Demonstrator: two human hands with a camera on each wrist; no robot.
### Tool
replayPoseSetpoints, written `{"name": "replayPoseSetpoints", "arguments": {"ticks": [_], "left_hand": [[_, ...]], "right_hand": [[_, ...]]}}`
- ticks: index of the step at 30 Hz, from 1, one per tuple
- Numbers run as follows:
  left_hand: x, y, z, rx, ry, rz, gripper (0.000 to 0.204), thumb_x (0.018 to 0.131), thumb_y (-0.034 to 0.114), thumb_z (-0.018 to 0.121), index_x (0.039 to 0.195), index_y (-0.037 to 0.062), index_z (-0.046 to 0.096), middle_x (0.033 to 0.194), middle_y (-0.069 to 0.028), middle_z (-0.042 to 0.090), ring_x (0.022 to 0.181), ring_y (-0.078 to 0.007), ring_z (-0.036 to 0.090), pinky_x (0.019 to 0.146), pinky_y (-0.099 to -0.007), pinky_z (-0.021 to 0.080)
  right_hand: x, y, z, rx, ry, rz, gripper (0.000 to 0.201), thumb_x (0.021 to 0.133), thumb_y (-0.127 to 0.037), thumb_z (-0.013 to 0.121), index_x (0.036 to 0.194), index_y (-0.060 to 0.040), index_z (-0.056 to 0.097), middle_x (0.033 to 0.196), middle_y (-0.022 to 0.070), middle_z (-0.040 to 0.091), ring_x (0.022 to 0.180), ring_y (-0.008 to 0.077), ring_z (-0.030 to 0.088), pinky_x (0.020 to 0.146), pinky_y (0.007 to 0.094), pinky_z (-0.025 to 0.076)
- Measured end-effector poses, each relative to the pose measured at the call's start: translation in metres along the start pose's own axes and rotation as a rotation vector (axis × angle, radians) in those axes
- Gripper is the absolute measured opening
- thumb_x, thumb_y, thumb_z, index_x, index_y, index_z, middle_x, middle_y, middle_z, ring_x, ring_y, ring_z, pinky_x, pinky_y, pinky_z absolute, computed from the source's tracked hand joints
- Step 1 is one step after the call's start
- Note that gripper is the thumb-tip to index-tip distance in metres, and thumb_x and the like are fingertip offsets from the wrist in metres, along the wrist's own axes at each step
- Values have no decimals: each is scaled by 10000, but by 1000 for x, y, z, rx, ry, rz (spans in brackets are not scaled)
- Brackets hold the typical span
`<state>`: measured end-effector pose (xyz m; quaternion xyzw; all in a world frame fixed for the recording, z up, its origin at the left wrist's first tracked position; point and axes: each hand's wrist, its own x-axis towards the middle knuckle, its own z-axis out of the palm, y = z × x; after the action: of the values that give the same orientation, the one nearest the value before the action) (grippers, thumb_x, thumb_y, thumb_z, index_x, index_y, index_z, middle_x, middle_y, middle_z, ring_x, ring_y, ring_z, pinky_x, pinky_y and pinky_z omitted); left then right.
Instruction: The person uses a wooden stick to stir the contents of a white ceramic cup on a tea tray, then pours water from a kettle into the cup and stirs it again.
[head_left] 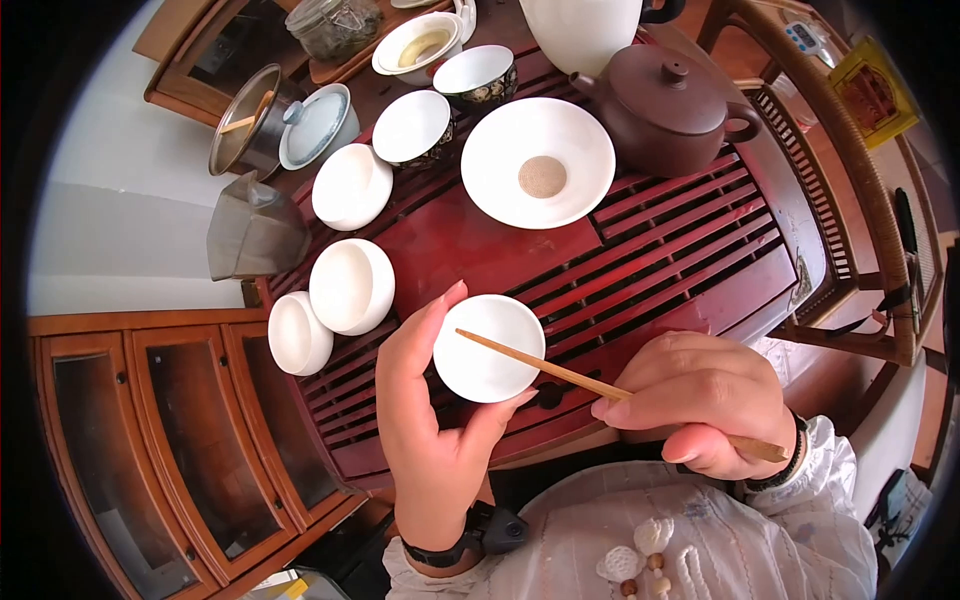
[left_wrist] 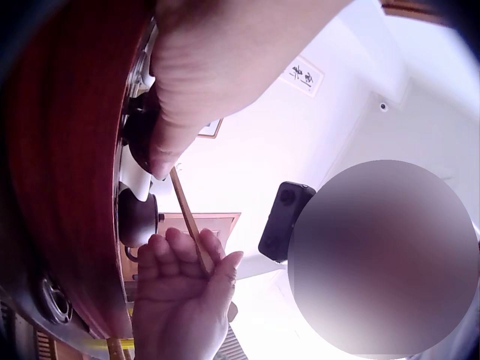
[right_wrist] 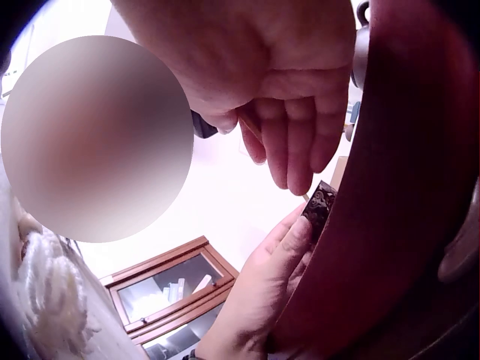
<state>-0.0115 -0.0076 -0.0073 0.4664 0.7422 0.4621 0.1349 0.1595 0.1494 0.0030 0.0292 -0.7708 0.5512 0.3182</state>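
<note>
My left hand grips a small teacup between thumb and fingers, its white inside turned up toward the head camera. Dark patterning shows on the outside of this teacup in the right wrist view. A slim wooden tea stick is pinched in my right hand, its thick end running back under the palm. The stick's pointed tip overlaps the cup's inside in the head view. In the left wrist view, the same wooden stick slants between both hands.
A slatted red tea tray lies below. Several white-lined cups line its left side. Beyond are a wide white bowl with a round tan patch, a brown teapot, a white pitcher and a lidded bowl. A rattan chair stands right.
</note>
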Motion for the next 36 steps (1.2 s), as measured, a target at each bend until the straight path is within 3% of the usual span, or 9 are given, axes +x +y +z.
{"name": "replayPoseSetpoints", "arguments": {"ticks": [5, 10, 18, 20, 26, 28, 30, 34, 36], "left_hand": [[0, 4, 1, -41, -2, -65, 805, 711, 33, 726, 1424, -3, 353, 1417, -196, 465, 1299, -264, 468, 1094, -391, 371], [0, 3, 1, -79, -2, -66, 793, 706, 17, 703, 1420, -5, 359, 1416, -197, 468, 1299, -263, 469, 1094, -385, 369], [1, 3, 1, -18, -11, -31, 777, 688, -27, 675, 1406, -2, 380, 1417, -185, 470, 1290, -257, 474, 1093, -380, 370], [4, 7, 2, -25, 38, -34, 771, 680, 52, 815, 1355, 7, 445, 1339, -155, 556, 1188, -284, 539, 1023, -386, 397], [5, 8, 2, 33, 17, 13, 759, 683, 42, 808, 1350, 1, 448, 1338, -158, 555, 1184, -287, 542, 1015, -384, 407], [5, 8, 2, -3, 25, -18, 760, 682, 39, 807, 1351, 1, 448, 1337, -158, 556, 1182, -286, 544, 1014, -383, 408], [5, 7, 1, -36, 36, -53, 761, 682, 37, 805, 1352, 1, 447, 1336, -159, 557, 1179, -285, 546, 1012, -382, 410], [4, 7, 1, -15, 30, -30, 766, 681, 33, 804, 1355, 1, 444, 1333, -161, 558, 1181, -284, 547, 1015, -384, 409], [4, 7, 2, 1, 22, -16, 766, 680, 32, 803, 1356, 1, 443, 1333, -161, 558, 1182, -283, 548, 1015, -385, 409]], "right_hand": [[1, -1, -5, 58, -50, 27, 281, 825, -162, 729, 1028, 8, 635, 924, 125, 670, 774, 314, 654, 688, 384, 529], [2, 2, 3, -35, 29, -28, 257, 823, -142, 731, 1013, 4, 639, 894, 114, 663, 747, 307, 643, 655, 379, 516], [3, 0, 0, 7, -10, -9, 250, 812, -122, 736, 1009, -2, 639, 888, 114, 654, 755, 300, 632, 676, 381, 517], [3, 0, 3, -30, 29, -41, 241, 813, -116, 734, 1003, -2, 640, 878, 113, 653, 751, 299, 631, 676, 382, 518], [2, 2, -2, 104, -22, 10, 227, 809, -107, 733, 989, -4, 640, 883, 117, 646, 754, 302, 629, 687, 389, 520], [1, 2, 7, -78, 25, -56, 213, 812, -118, 732, 972, -7, 644, 869, 114, 647, 738, 302, 631, 670, 387, 520], [2, 2, 11, -62, 28, -62, 202, 817, -124, 727, 958, -5, 645, 859, 112, 646, 731, 302, 632, 657, 386, 522], [1, 6, 1, 125, -30, 9, 219, 811, -124, 730, 969, -5, 636, 884, 114, 640, 752, 302, 631, 660, 393, 525], [0, 6, 10, -59, 40, -94, 215, 815, -121, 726, 972, -5, 634, 870, 114, 637, 737, 299, 626, 653, 388, 520]]}}
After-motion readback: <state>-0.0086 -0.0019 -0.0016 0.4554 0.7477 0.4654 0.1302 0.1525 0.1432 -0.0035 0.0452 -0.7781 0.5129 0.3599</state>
